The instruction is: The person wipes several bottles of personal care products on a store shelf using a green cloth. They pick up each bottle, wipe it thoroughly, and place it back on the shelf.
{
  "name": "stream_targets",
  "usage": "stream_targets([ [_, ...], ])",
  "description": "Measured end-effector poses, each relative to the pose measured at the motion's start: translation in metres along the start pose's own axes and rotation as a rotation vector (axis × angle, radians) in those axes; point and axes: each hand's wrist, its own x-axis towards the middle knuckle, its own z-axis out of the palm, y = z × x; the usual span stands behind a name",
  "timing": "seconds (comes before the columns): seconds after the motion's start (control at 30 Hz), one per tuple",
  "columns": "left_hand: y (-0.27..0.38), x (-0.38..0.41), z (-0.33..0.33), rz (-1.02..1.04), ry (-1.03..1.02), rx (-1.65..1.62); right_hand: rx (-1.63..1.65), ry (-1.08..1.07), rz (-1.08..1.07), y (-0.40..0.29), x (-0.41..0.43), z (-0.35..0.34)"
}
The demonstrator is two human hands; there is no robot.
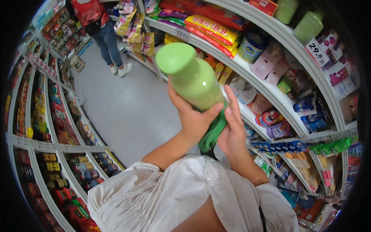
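Observation:
My left hand [191,116] grips the lower part of a light green plastic bottle [200,81], its thumb across the side. The bottle tilts, with its wide round green cap [176,58] towards the upper left. A dark green cloth [214,130] hangs bunched between my palms, below the bottle's base. My right hand [233,127] holds this cloth near the base, its fingers pointing up along the bottle's right side. Similar green bottles [309,26] stand on the shelf at the upper right.
White shelves [272,134] with bags, tubs and bottles curve close along the right. Shelves with jars [65,195] line the left. A person [107,40] stands in the aisle ahead, near a small stool [77,63]. Grey floor [130,110] lies between the shelves.

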Motion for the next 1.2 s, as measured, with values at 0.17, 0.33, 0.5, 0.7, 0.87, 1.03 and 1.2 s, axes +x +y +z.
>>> stream_targets([
  [0.17, -0.003, -0.009, 0.006, 0.056, -0.166, 0.186, 0.097, 0.032, -0.012, 0.012, 0.007, -0.021],
  [0.33, -0.006, 0.002, 0.008, -0.058, -0.397, 0.05, 0.101, 0.177, 0.078, 0.002, 0.014, -0.038],
  [0.5, 0.0, 0.027, 0.032, -0.221, -0.673, -0.081, 0.004, 0.29, 0.092, -0.018, 0.015, -0.056],
  [0.7, -0.015, 0.049, 0.095, -0.356, -0.592, -0.393, -0.273, 0.292, -0.185, -0.055, 0.034, -0.103],
  [0.87, -0.018, 0.108, 0.16, -0.149, -0.4, -0.448, -0.412, 0.393, -0.396, -0.138, 0.039, -0.127],
  [1.03, -0.012, 0.168, 0.233, 0.053, -0.407, -0.558, -0.56, 0.374, -0.638, -0.214, 0.04, -0.157],
  [1.2, -0.019, 0.211, 0.278, 0.308, -0.464, -0.589, -0.921, 0.333, -0.78, -0.29, 0.056, -0.15],
])
